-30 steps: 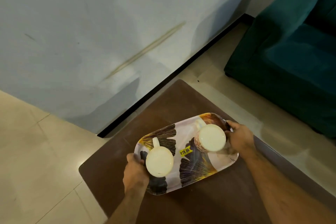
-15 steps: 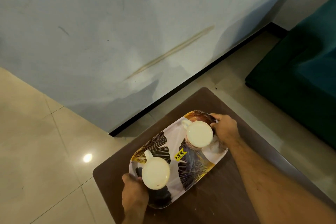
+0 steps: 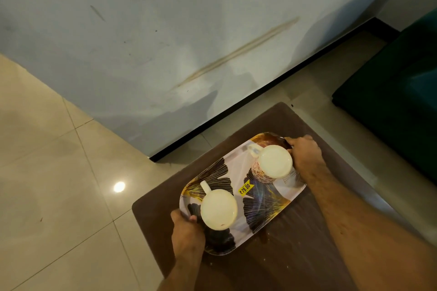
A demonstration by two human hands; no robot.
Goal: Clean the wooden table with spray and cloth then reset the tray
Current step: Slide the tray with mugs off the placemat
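Observation:
A patterned tray (image 3: 267, 203) with dark and gold leaf prints and a yellow price sticker sits over the dark wooden table (image 3: 295, 255). Two white mugs stand on it: one (image 3: 218, 209) at the near left end, one (image 3: 274, 164) at the far right end. My left hand (image 3: 188, 234) grips the tray's near left rim, thumb over the edge. My right hand (image 3: 305, 155) grips the far right rim beside the second mug. Light specks and smears show on the table below the tray. I cannot tell whether the tray rests on the table or is lifted off it.
A pale wall with a black skirting (image 3: 236, 111) runs diagonally behind the table. Beige floor tiles (image 3: 59, 184) lie to the left. A dark green sofa (image 3: 397, 92) stands at the right, past a strip of floor.
The view has swung left and down, so the tray, mugs and both hands sit lower and further right in the frame. Both hands keep their grip on the tray's ends.

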